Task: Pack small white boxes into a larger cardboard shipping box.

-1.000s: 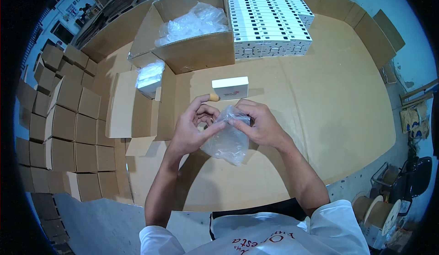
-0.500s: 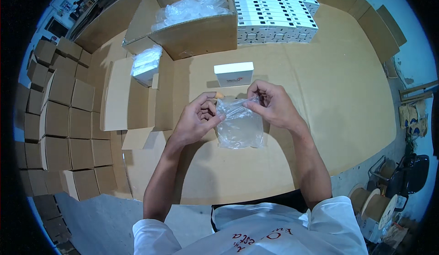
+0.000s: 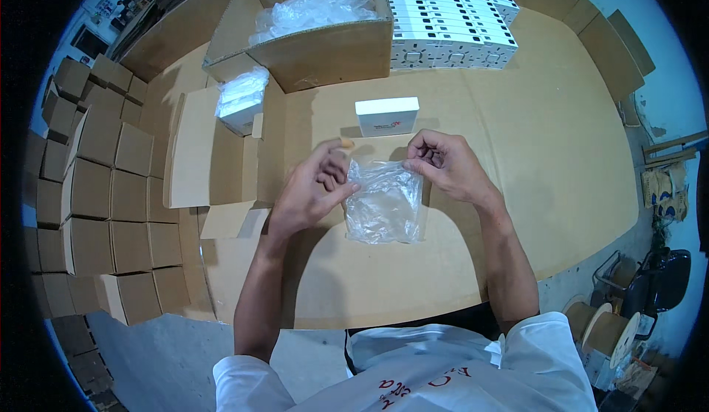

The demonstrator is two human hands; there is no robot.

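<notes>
A clear plastic bag (image 3: 384,203) hangs between my two hands above the cardboard-covered table (image 3: 546,153). My left hand (image 3: 312,188) pinches the bag's upper left corner. Its upper right corner is gripped by my right hand (image 3: 445,164). The bag looks empty and crumpled. Just beyond my hands a small white box (image 3: 387,116) stands on the table, untouched.
An open carton (image 3: 325,50) with clear plastic bags inside sits at the back. To its right lies a block of several white boxes (image 3: 450,16). A wrapped white bundle (image 3: 240,101) rests on flat cardboard sheets at left. Small brown cartons (image 3: 96,183) are stacked along the left edge.
My hands have spread the bag's top corners apart, so the bag hangs flatter and wider than a second ago. The white box has stayed in place.
</notes>
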